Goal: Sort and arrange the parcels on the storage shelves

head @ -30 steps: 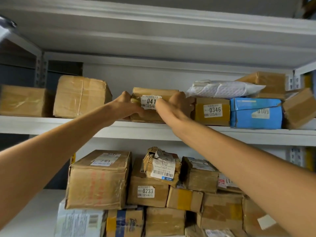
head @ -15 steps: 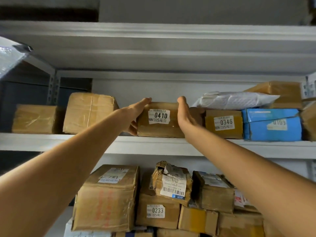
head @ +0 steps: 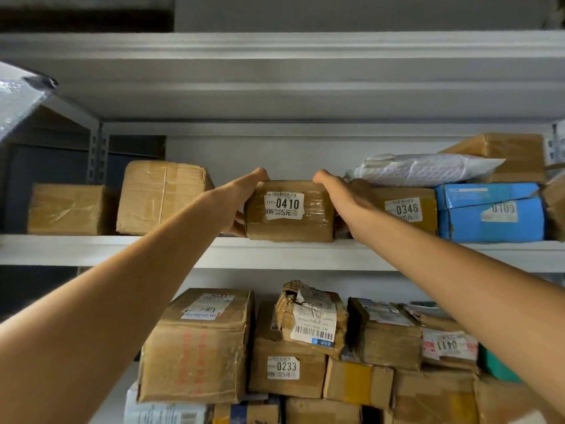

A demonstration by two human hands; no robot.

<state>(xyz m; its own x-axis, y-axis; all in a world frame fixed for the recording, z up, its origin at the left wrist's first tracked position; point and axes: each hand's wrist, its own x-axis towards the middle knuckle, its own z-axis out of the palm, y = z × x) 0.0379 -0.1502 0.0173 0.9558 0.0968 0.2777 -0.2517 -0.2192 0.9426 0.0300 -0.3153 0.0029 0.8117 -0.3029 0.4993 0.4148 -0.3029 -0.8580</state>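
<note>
0410 box sat at frame ctr on the middle shelf, label facing the camera, base at the shelf's front edge. L hand gripped its left end: thumb hooked over the top corner, fingers curled under and behind that side. R hand gripped the right end the same way, thumb on the top corner, palm against the side, fingers mostly hidden. Both arms reached up from the lower corners of the frame.

Just right of R hand stood the 0346 box, w/ a white bag lying on top and a blue box beside it. Left of ctr, 2 brown boxes stood apart from the 0410 box. Lower shelf, bottom of frame: stacked parcels incl. the 0233 box w/ a torn box on it.
</note>
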